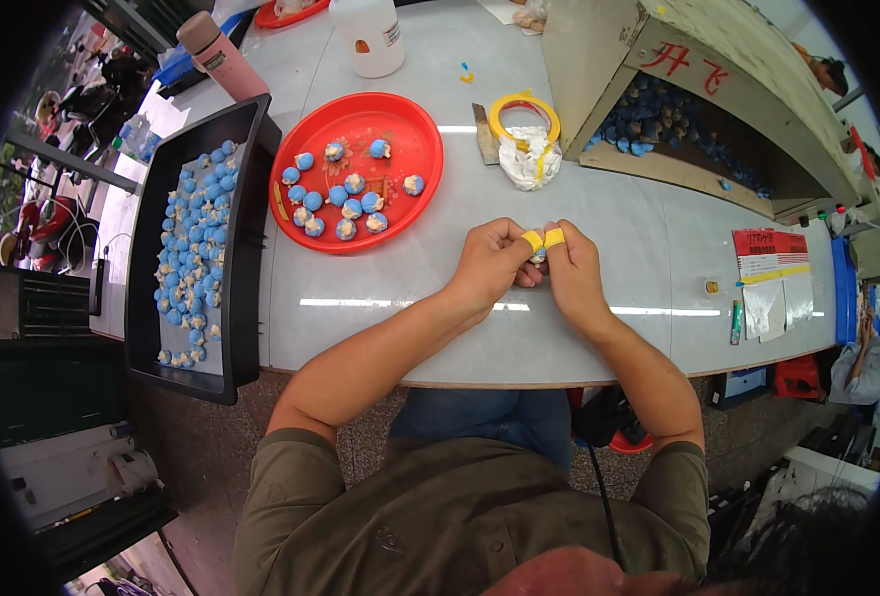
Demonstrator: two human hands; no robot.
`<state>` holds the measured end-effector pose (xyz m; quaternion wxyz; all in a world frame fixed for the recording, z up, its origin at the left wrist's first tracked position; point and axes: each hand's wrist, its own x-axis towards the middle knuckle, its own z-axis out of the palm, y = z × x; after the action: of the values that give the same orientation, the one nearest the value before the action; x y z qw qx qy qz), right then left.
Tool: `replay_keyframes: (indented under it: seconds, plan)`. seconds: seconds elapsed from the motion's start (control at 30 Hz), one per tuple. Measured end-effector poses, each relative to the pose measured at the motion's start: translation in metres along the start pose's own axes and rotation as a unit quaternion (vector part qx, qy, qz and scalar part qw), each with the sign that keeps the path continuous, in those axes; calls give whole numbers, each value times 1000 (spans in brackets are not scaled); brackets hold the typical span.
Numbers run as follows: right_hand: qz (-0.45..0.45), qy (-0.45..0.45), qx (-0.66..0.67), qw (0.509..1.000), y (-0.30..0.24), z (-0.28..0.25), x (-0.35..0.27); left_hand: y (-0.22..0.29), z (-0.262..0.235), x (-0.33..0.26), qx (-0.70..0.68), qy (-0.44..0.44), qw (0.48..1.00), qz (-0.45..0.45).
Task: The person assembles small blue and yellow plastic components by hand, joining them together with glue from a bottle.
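My left hand (492, 260) and my right hand (569, 268) meet above the pale table (599, 228), fingertips pressed together around a small blue and white piece (538, 255) that is mostly hidden. A thumb on each hand is wrapped in yellow tape. A round red tray (415, 164) to the left holds several small blue balls with white caps (346, 194). Further left, a long black tray (236, 248) is filled with several more of the same pieces.
A yellow tape roll (524, 104) sits over a crumpled white cloth behind my hands. An open cardboard box (698, 109) with blue pieces stands at the back right. A white bottle (366, 35) and pink flask (220, 55) stand at the back. Papers (773, 273) lie right.
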<state>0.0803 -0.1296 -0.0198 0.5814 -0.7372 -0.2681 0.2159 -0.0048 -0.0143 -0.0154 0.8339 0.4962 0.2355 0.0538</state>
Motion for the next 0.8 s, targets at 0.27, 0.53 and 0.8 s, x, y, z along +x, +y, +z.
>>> replay_keyframes:
  seconds: [0.27, 0.53, 0.8]
  plan:
    - [9, -5, 35, 999, -2, -2, 2, 4, -1, 2, -12, -17, 1000, -22]
    - [-1, 29, 4, 1000, 3, 3, 0, 1, 0, 2, -4, -10, 1000, -3]
    - [-14, 43, -26, 999, 10, 2, 1, -2, 2, 2, 25, -5, 999, 25]
